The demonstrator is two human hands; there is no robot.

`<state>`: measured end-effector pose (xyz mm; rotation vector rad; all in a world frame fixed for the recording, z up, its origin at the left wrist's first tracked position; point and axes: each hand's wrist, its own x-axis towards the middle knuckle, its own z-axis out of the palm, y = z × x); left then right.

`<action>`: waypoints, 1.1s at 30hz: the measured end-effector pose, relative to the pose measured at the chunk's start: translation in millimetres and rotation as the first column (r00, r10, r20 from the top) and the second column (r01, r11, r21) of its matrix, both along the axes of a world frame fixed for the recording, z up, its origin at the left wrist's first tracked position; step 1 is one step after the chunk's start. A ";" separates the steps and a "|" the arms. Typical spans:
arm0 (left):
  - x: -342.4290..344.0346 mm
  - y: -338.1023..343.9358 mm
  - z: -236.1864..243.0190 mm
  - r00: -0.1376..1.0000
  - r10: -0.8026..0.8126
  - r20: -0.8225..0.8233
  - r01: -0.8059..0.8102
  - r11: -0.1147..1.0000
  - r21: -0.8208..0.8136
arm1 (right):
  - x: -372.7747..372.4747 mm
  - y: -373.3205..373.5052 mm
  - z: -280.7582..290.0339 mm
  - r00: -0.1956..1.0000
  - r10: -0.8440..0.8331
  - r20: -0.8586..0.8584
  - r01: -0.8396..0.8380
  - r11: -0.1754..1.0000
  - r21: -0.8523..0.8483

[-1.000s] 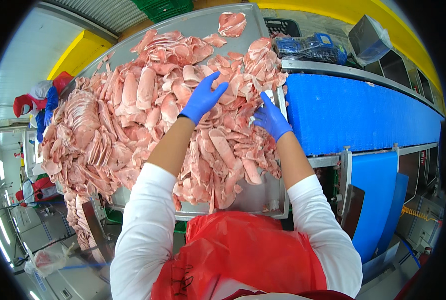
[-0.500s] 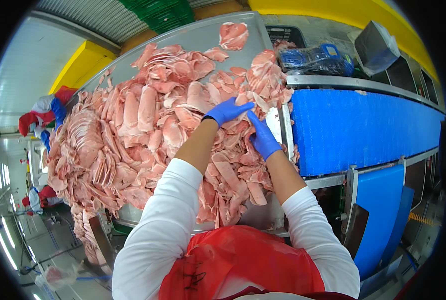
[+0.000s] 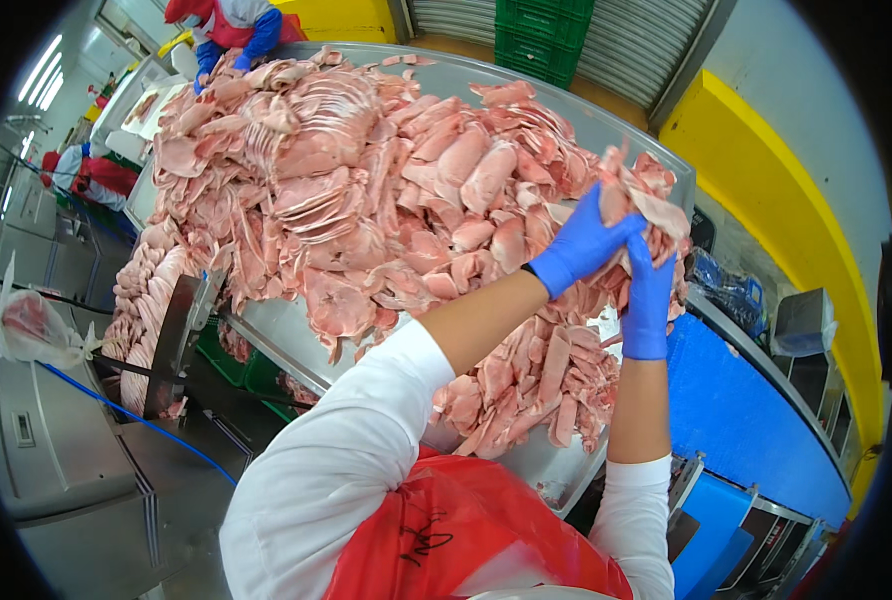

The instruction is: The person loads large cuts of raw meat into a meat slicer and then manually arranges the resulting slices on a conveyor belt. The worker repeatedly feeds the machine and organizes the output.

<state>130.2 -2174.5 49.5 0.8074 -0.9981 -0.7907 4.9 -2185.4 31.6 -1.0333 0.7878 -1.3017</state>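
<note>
In blue gloves, my left hand (image 3: 581,243) and my right hand (image 3: 649,295) are raised close together at the right end of a big steel table (image 3: 301,335). Both are closed around a loose bunch of pink meat slices (image 3: 646,200), the right one from below. A large, spread heap of sliced meat (image 3: 331,175) covers much of the table, some in fanned stacks and some in folded pieces. More slices (image 3: 516,385) lie below my forearms.
A blue conveyor (image 3: 721,405) borders the table at the right. A co-worker (image 3: 234,22) leans over the far left end; another person (image 3: 101,180) is farther left. Green crates (image 3: 538,40) stand behind. A steel machine (image 3: 56,430) fills the lower left.
My hands have risen from the pile near the conveyor with a bunch of slices in them. The camera's view has swung, moving the table, co-worker and conveyor within it.
</note>
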 end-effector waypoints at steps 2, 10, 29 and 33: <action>42.2 19.2 3.5 0.985 0.056 -0.165 -0.051 0.998 0.037 | 52.3 19.2 49.5 0.973 0.196 -0.120 -0.214 0.964 -0.158; 219.6 142.5 -28.8 0.626 0.021 -0.779 -0.117 0.991 -0.068 | 275.6 138.9 131.8 0.567 0.127 -0.814 -0.623 0.712 -0.323; 451.8 333.9 57.7 0.600 -0.103 -0.793 -0.385 0.832 -0.399 | 456.2 232.8 177.7 0.663 0.125 -0.738 -0.681 0.511 -0.525; 606.8 376.5 14.0 0.706 -0.248 -0.663 -0.312 0.731 -0.606 | 414.4 206.4 168.2 0.604 0.120 -0.788 -0.601 0.718 -0.351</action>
